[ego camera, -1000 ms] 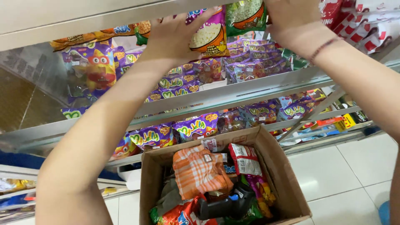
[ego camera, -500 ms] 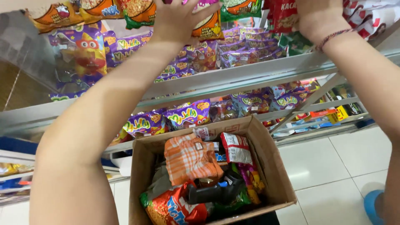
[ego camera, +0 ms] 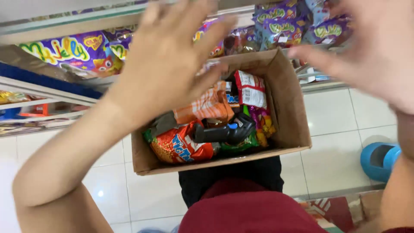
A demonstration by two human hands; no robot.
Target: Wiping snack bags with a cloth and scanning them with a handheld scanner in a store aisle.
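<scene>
Both your hands, left (ego camera: 166, 64) and right (ego camera: 375, 56), were spread open, holding nothing. The box (ego camera: 286, 103) sat on your lap, so the snacks stayed within reach.

I see glossy white floor tiles (ego camera: 332, 112) reflecting overhead light, and metal shelves (ego camera: 47, 92) running along the left.

Brown cardboard box (ego camera: 289, 108) holds an orange-and-white checked packet (ego camera: 207, 105), a red-and-green packet (ego camera: 179, 146) and a black device (ego camera: 222, 131); purple packets (ego camera: 69, 49) line the shelf.
</scene>
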